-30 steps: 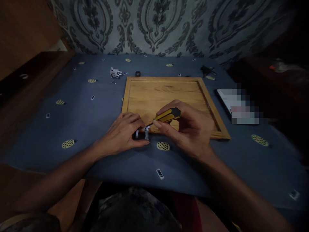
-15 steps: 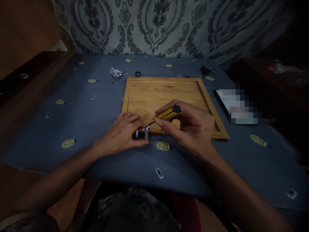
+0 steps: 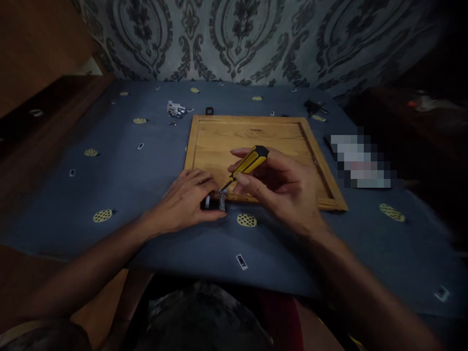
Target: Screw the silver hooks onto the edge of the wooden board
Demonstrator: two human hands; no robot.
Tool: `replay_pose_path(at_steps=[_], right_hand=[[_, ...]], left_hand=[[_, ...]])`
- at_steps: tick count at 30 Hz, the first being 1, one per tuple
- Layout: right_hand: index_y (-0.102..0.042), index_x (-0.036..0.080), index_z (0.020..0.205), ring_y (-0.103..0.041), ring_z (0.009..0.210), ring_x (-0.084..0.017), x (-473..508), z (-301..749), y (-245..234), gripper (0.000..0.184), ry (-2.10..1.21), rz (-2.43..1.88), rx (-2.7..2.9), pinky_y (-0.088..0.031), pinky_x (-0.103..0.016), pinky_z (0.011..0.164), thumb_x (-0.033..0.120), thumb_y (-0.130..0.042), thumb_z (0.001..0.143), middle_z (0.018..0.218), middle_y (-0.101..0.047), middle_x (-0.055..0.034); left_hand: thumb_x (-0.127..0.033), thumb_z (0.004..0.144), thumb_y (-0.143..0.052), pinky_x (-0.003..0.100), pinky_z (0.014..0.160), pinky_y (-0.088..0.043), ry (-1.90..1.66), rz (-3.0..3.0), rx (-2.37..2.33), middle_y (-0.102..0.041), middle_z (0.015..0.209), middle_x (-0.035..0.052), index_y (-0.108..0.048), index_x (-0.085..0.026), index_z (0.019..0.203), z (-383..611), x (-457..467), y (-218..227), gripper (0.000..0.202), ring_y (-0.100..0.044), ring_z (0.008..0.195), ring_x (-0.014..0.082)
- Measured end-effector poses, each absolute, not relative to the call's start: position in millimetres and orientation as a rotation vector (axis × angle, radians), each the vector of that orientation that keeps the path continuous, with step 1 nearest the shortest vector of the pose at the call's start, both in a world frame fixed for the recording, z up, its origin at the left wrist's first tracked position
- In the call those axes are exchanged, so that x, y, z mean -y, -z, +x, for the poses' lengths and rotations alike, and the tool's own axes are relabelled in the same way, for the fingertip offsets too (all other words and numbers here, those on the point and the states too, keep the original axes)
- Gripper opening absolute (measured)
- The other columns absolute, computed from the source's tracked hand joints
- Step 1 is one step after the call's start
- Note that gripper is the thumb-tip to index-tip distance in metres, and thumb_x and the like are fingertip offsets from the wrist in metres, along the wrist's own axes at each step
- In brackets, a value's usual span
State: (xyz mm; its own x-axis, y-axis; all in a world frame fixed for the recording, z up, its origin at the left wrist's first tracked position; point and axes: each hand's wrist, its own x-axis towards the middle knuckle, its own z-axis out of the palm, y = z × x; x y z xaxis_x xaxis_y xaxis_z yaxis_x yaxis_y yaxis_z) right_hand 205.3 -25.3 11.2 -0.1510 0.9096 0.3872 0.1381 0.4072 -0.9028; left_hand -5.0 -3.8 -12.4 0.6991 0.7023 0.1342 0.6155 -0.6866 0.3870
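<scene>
A screwdriver with a yellow and black handle is in my right hand, held between thumb and fingers. It slants down to the left, its tip at a small black and silver metal part. Around that part are the thumb and fingers of my left hand, steadying it at the near edge of a wooden framed board. The fingers hide much of the small part, so its exact kind cannot be made out.
Silver metal pieces lie at the back left, close to a small black frame-like piece. A dark object rests at the back right. Right of the board is a phone, partly blurred. A blue pineapple-print cloth covers the table.
My right hand has turned the screwdriver to a steeper angle, and its fingers have shifted around the handle. My left hand and the small metal part stay in place.
</scene>
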Motion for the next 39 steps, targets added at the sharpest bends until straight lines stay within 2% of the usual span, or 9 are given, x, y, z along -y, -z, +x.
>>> replay_pose_path(at_steps=[2,5,10,13,19,22,25,32,39], right_hand=[[-0.076,0.022,0.103,-0.069,0.061,-0.013,25,207,-12,0.029,-0.878,-0.964,1.607,-0.059,-0.028,0.061,0.045,-0.083,0.087,0.080,-0.074,0.0007],[-0.075,0.022,0.091,-0.067,0.056,-0.012,23,206,-9,0.025,-0.821,-0.962,1.598,-0.056,-0.027,0.055,0.044,-0.084,0.085,0.077,-0.072,0.0016],[-0.062,0.022,0.076,-0.057,0.050,-0.010,20,200,0,0.036,-0.636,-0.966,1.575,-0.047,-0.026,0.047,0.046,-0.089,0.080,0.067,-0.059,0.0056],[-0.060,0.023,0.077,-0.056,0.053,-0.011,22,197,3,0.036,-0.561,-0.969,1.576,-0.048,-0.028,0.050,0.046,-0.087,0.082,0.067,-0.057,0.0052],[-0.061,0.028,0.082,-0.060,0.060,-0.016,30,198,0,0.029,-0.468,-1.056,1.386,-0.054,-0.033,0.054,0.048,-0.081,0.088,0.077,-0.062,0.0007],[-0.058,0.028,0.079,-0.059,0.058,-0.016,30,200,0,0.033,-0.488,-1.056,1.444,-0.052,-0.033,0.053,0.050,-0.083,0.085,0.072,-0.059,0.0020],[-0.056,0.026,0.076,-0.056,0.055,-0.014,26,200,2,0.038,-0.469,-1.010,1.489,-0.050,-0.032,0.052,0.047,-0.087,0.082,0.066,-0.055,0.0040],[-0.056,0.025,0.075,-0.058,0.058,-0.013,23,200,7,0.037,-0.445,-0.994,1.519,-0.051,-0.030,0.053,0.045,-0.085,0.084,0.067,-0.054,0.0046],[-0.056,0.023,0.076,-0.057,0.058,-0.012,20,200,8,0.035,-0.464,-0.989,1.579,-0.050,-0.029,0.055,0.043,-0.083,0.087,0.067,-0.053,0.0052]], left_hand=[[-0.046,0.091,-0.077,0.047,0.099,-0.047,-0.404,2.597,-1.036,-0.071,0.120,0.0082,-0.069,-0.021,0.109,-5,4,13,0.032,-0.062,0.116,0.0307],[-0.047,0.091,-0.076,0.046,0.100,-0.047,-0.419,2.602,-1.031,-0.070,0.120,0.0082,-0.069,-0.021,0.109,-6,4,14,0.032,-0.062,0.117,0.0308],[-0.046,0.091,-0.077,0.048,0.101,-0.048,-0.426,2.601,-1.025,-0.070,0.120,0.0088,-0.068,-0.021,0.109,-6,4,15,0.032,-0.063,0.115,0.0305],[-0.046,0.091,-0.077,0.047,0.102,-0.047,-0.442,2.604,-1.023,-0.070,0.118,0.0081,-0.067,-0.021,0.110,-6,4,16,0.032,-0.063,0.115,0.0297],[-0.048,0.090,-0.077,0.044,0.096,-0.048,-0.424,2.612,-1.024,-0.069,0.106,0.0065,-0.067,-0.019,0.103,-6,3,14,0.033,-0.063,0.107,0.0286],[-0.048,0.091,-0.076,0.043,0.095,-0.047,-0.435,2.618,-1.025,-0.068,0.105,0.0058,-0.067,-0.020,0.101,-6,4,14,0.032,-0.063,0.105,0.0280],[-0.049,0.091,-0.077,0.043,0.095,-0.047,-0.444,2.637,-1.026,-0.068,0.106,0.0064,-0.066,-0.019,0.102,-6,4,15,0.034,-0.062,0.107,0.0285],[-0.048,0.091,-0.078,0.042,0.095,-0.046,-0.459,2.638,-1.012,-0.069,0.109,0.0061,-0.066,-0.019,0.105,-7,3,17,0.034,-0.063,0.107,0.0281],[-0.047,0.092,-0.076,0.045,0.100,-0.047,-0.431,2.610,-1.013,-0.070,0.117,0.0085,-0.067,-0.018,0.108,-7,3,16,0.034,-0.062,0.113,0.0298]])
